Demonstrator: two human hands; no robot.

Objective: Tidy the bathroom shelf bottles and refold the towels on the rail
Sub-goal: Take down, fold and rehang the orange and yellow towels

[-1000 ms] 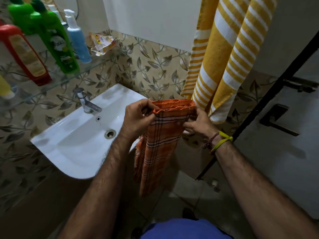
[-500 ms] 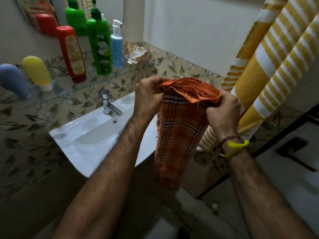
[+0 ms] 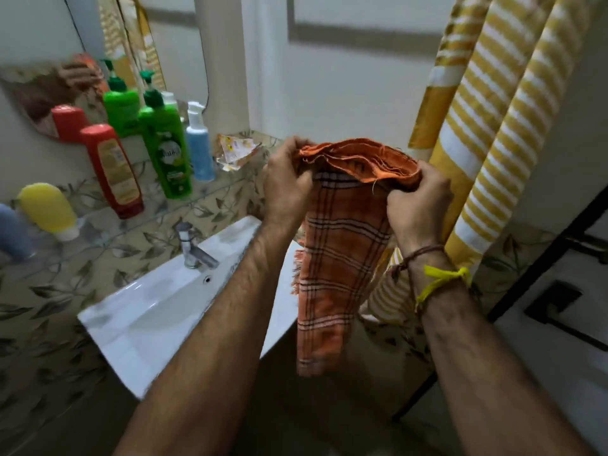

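Observation:
An orange checked towel (image 3: 339, 258) hangs folded in front of me, its gathered top edge bunched between my hands. My left hand (image 3: 284, 185) grips the top left corner and my right hand (image 3: 419, 202) grips the top right. A yellow and white striped towel (image 3: 487, 133) hangs at the right behind them; its rail is out of view. On the glass shelf (image 3: 210, 192) at the left stand a red bottle (image 3: 113, 169), a green bottle (image 3: 166, 146), a blue pump bottle (image 3: 197, 143) and a yellow tube (image 3: 49, 209).
A white basin (image 3: 148, 311) with a chrome tap (image 3: 192, 248) sits below the shelf. A crumpled sachet (image 3: 235, 151) lies at the shelf's right end. A mirror (image 3: 98, 44) hangs above. A black-framed door (image 3: 559, 258) stands at the right.
Both hands have lifted the orange towel higher and my view has tilted up. More of the shelf, the bottles and the mirror now show.

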